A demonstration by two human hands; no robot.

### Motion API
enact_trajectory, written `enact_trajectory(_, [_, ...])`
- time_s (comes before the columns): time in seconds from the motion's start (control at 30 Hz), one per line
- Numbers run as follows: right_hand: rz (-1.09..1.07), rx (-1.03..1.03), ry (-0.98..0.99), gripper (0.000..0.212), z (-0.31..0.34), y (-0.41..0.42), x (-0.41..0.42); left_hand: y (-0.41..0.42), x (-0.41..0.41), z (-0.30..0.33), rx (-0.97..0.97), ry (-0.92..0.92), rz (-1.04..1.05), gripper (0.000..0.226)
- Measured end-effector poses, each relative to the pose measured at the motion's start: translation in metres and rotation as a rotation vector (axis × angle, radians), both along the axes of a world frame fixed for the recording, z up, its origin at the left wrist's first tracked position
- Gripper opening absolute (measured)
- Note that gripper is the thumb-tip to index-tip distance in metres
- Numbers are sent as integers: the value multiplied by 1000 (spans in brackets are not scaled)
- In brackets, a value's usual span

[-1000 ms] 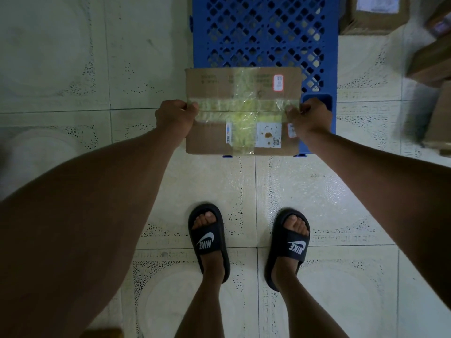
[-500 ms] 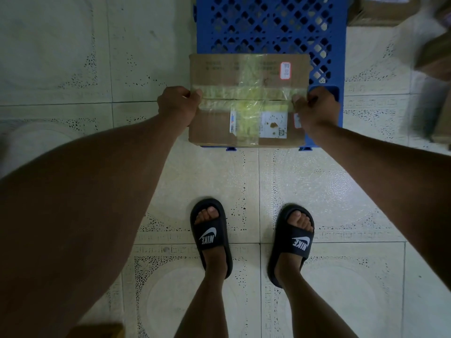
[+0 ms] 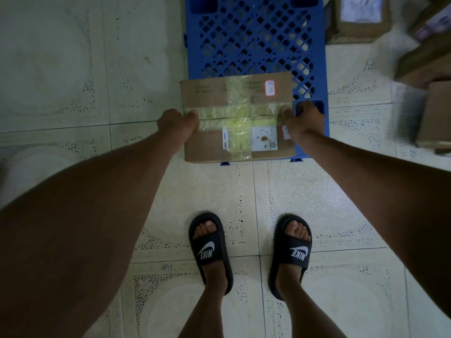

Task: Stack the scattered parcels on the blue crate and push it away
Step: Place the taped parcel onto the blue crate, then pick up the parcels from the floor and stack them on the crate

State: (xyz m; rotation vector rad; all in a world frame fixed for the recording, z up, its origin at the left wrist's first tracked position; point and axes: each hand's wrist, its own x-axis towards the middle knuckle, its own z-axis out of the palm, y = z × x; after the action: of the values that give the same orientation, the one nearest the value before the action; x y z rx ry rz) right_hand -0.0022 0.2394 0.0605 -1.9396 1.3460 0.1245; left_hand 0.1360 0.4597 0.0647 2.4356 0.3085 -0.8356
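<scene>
- The cardboard box (image 3: pixel 236 118) sits a touch nearer the person's feet than it did half a second ago, when it was pushed farther over the blue crate (image 3: pixel 255 37); its near edge now lines up almost exactly with the crate's near edge.
- That reads to me as a last bit of squaring up, so this parcel is as good as placed and the hands should soon be free for the next one.
- The left hand (image 3: pixel 176 123) grips the box's left side, fingers curled round the edge; the right hand (image 3: pixel 303 118) grips the right side the same way, just by the crate's corner.
- Whether the box already rests its full weight on the crate I can't quite tell from this steep downward view.
- The box is plain brown corrugated board, flat and rectangular, crossed with yellowed shiny tape that wrinkles where the strips meet, with a white label on its near right part.
- The crate is hard plastic with a diamond lattice top.
- More brown boxes (image 3: pixel 361 19) wait on the floor to the far right, blurred.
- The floor (image 3: pixel 73 69) is pale glazed tile with speckled patterns; black slides (image 3: pixel 210 250) stand on it near us.
</scene>
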Motion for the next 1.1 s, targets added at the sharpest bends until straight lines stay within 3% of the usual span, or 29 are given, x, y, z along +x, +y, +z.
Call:
enact_trajectory(0.07, [-5,-12,1,36,10,0,0,-12,-3,14,78,-44,-31,54])
enact_trajectory(0.2, [12,-22,-4,20,47,-11,-3,-46,-7,53,53,-131,-138,46])
enact_trajectory(0.47, [-164,43,-117,47,156,-95,-39,-187,-24,160,-18,-120,-423,58])
enact_trajectory(0.57, [-259,34,-147,46,195,-150,-72,-263,-50,204,-16,-154,-581,56])
enact_trajectory(0.67, [-314,-9,-164,29,229,-206,-122,-340,-85,242,-54,-173,-683,56])
enact_trajectory(0.93, [-579,-5,-149,56,283,-312,-272,-505,-200,317,-232,-138,-799,49])
enact_trajectory(1.1, [-639,19,-210,54,280,-345,-309,-562,-245,312,-270,-89,-841,51])
